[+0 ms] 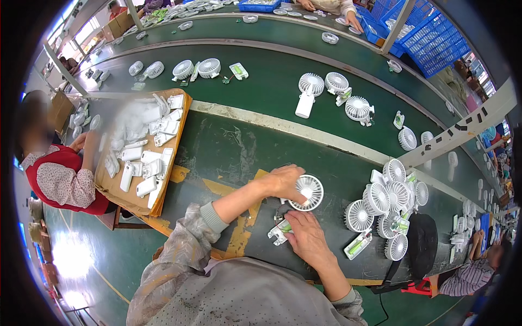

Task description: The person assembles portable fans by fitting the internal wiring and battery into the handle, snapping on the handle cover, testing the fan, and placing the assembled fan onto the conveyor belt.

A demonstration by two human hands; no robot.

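Note:
My left hand (284,183) is closed around the rim of a white round fan head (309,191), its thumb over the front grille. Just below, my right hand (311,239) is curled with thumb and fingertips at a small white handle half (280,232), which carries green parts and thin wires. The fan head and the handle half are close together above the green worktable (228,146). Part of the fan's left side is hidden under my left hand, and the right fingertips' exact hold is partly covered.
At right stands a pile of white fans (389,201) beside a black cloth bag (422,244). A cardboard tray (173,185) of white casings lies left, next to a person in a red vest (41,179). Beyond, a green conveyor (261,81) carries fans; blue crates (435,43) stand far right.

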